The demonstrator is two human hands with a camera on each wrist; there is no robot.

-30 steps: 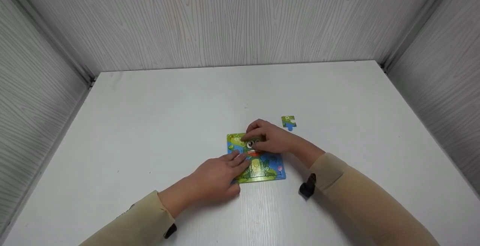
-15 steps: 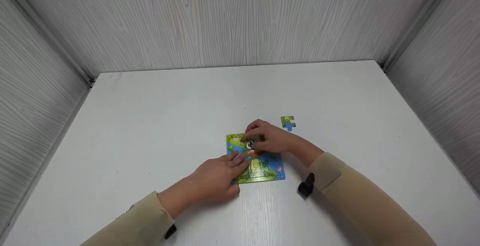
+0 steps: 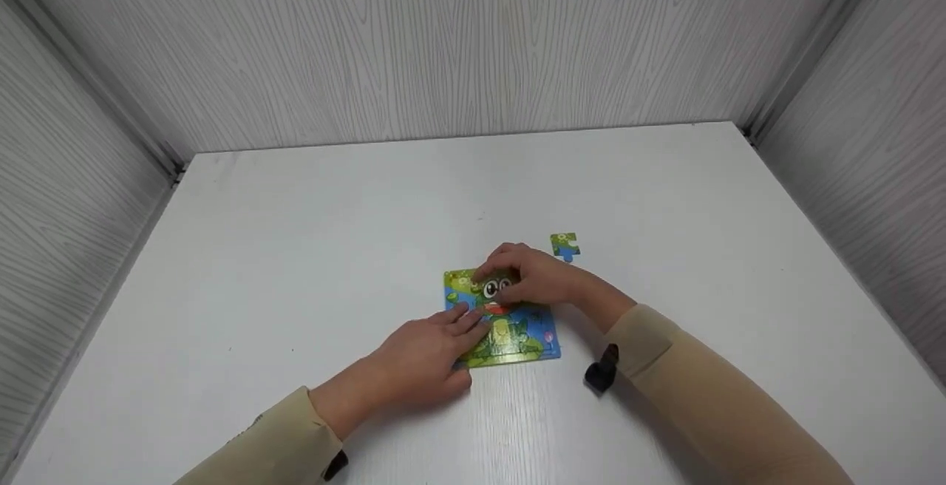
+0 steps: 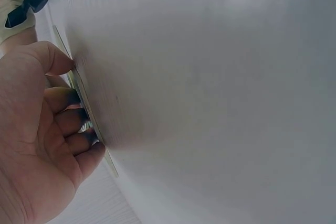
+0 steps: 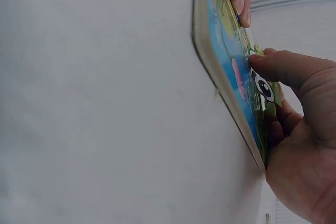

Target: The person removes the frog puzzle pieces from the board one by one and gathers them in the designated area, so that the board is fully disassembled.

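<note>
A square frog jigsaw puzzle (image 3: 506,352) in green and blue lies flat on the white table in the head view. My right hand (image 3: 543,278) is over its upper part and pinches a puzzle piece with big cartoon eyes (image 5: 266,88) between thumb and fingers. In the right wrist view that piece looks tilted up from the board; its lower edge is partly hidden. My left hand (image 3: 421,359) rests on the puzzle's left side with fingers extended. Its thumb (image 4: 59,61) is at the board's near edge in the left wrist view.
One loose puzzle piece (image 3: 565,245), green and blue, lies on the table (image 3: 332,233) just beyond my right hand. Pale wood-grain panels (image 3: 443,49) rise at the back and both sides. A black strap end (image 3: 601,370) hangs from the right sleeve.
The right fingers have barely shifted, and a second eye on the piece now shows between them. The left hand stays on the puzzle. The whole head view has shifted slightly.
</note>
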